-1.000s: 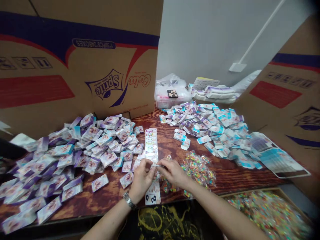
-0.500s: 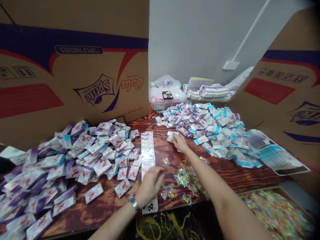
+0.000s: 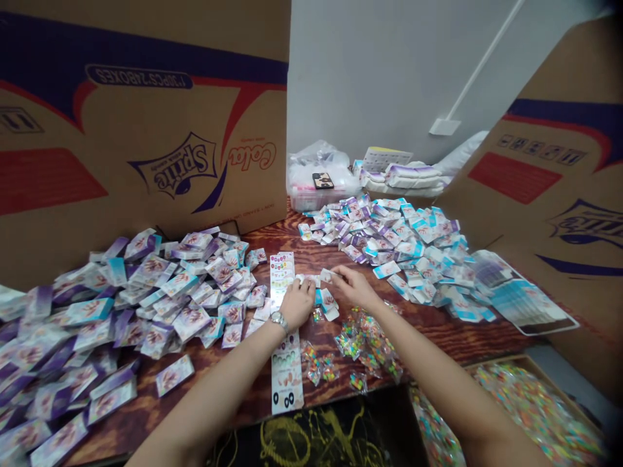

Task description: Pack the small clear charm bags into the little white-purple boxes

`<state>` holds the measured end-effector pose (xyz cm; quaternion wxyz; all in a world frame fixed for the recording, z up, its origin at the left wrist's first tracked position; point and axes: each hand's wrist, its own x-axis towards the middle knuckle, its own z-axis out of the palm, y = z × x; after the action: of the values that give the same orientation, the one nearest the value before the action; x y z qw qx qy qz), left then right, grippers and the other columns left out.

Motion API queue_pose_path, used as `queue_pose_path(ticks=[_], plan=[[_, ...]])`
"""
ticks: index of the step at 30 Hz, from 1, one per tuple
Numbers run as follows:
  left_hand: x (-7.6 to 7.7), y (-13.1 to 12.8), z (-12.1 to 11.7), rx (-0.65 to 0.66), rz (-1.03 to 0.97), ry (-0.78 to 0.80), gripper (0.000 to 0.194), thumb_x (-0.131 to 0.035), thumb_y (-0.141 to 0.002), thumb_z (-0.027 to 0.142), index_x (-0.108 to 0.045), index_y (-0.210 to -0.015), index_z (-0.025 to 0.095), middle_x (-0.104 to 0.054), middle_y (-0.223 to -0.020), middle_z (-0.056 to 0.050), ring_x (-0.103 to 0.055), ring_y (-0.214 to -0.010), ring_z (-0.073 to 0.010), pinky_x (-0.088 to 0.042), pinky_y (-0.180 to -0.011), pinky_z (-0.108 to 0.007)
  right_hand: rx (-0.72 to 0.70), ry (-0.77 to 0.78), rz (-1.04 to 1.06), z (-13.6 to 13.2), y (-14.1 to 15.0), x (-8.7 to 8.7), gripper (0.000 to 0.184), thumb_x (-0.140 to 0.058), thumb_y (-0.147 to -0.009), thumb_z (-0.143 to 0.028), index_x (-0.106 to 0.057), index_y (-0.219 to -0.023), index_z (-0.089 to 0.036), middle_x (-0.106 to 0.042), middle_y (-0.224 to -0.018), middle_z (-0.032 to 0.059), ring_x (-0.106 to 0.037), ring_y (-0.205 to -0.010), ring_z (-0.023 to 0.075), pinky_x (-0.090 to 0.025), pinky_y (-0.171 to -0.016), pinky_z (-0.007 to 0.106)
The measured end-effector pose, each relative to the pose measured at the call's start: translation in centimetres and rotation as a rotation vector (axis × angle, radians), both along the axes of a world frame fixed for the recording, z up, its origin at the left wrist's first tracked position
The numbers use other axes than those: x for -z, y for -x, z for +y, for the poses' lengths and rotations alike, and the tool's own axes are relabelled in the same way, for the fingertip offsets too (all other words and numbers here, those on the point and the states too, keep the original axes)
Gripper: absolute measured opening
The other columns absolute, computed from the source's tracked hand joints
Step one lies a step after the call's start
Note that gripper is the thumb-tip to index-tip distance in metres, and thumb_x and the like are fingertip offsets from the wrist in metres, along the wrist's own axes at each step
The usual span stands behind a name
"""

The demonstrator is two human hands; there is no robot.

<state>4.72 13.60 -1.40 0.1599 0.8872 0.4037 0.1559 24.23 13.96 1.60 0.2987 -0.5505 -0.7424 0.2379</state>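
My left hand (image 3: 298, 303) reaches over the upper part of a sticker strip (image 3: 287, 379), its fingers bent onto a small white carton (image 3: 311, 279). Beside it, my right hand (image 3: 354, 287) pinches the pale end of a small carton (image 3: 327, 276); whether this is a separate carton from the one under my left fingers is hard to make out. Just below the hands lies a white and blue carton (image 3: 329, 303). Small clear packets of colourful candy (image 3: 361, 340) are heaped nearer me, below my right hand.
Filled-looking cartons (image 3: 192, 321) are piled at left, flatter cartons (image 3: 413, 233) at back right. Large cardboard boxes (image 3: 233, 117) flank the table. A phone (image 3: 322, 181) rests on a plastic-wrapped bundle (image 3: 302, 165). A box of candy packets (image 3: 535, 402) stands low at right.
My left hand has moved up and away from me along the strip to the cartons. My right hand has drawn slightly nearer, bringing cartons beside the strip. The view has shifted slightly.
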Motion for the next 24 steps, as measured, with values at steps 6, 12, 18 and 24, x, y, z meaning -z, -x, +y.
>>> queue_pose_path(ticks=[6, 12, 18, 24], plan=[[-0.8, -0.7, 1.7, -0.019, 0.009, 0.027, 0.020, -0.043, -0.079, 0.004, -0.058, -0.091, 0.008, -0.059, -0.090, -0.018, -0.052, -0.095, -0.0301, -0.037, -0.085, -0.047, -0.118, 0.151, 0.039, -2.3, 0.1, -1.2, 0.021, -0.048, -0.087, -0.031, -0.064, -0.093, -0.018, -0.067, -0.091, 0.0024, -0.059, -0.082, 0.0163, -0.043, -0.074, 0.025], [-3.6, 3.2, 0.8, -0.150, -0.176, 0.041, 0.033, -0.045, -0.086, 0.023, -0.048, -0.117, 0.013, -0.054, -0.107, -0.014, -0.053, -0.098, -0.0247, -0.041, -0.088, -0.038, -0.061, 0.272, 0.048, -3.4, 1.7, 0.8, 0.007, -0.063, -0.073, -0.024, -0.067, -0.076, -0.019, -0.065, -0.067, -0.0005, -0.060, -0.066, 0.0162, -0.043, -0.066, 0.025], [-4.5, 7.1, -2.7, -0.315, -0.618, 0.347, 0.038, -0.044, -0.088, 0.037, -0.049, -0.119, 0.016, -0.057, -0.111, -0.010, -0.055, -0.100, -0.0205, -0.045, -0.085, -0.034, 0.298, 0.300, 0.138, -6.0, 5.9, 6.0, 0.031, -0.036, -0.088, -0.028, -0.051, -0.112, -0.016, -0.065, -0.070, 0.0019, -0.063, -0.055, 0.0151, -0.046, -0.049, 0.025], [-3.3, 7.5, -6.1, -0.391, -0.992, 0.837, 0.047, -0.059, -0.079, 0.042, -0.050, -0.118, 0.017, -0.059, -0.094, -0.006, -0.056, -0.080, -0.0157, -0.049, -0.070, -0.028, 0.467, 0.258, 0.072, -6.7, 7.1, 7.4, 0.030, -0.044, -0.086, -0.034, -0.051, -0.108, -0.015, -0.065, -0.069, 0.0034, -0.064, -0.064, 0.0197, -0.047, -0.057, 0.029]])
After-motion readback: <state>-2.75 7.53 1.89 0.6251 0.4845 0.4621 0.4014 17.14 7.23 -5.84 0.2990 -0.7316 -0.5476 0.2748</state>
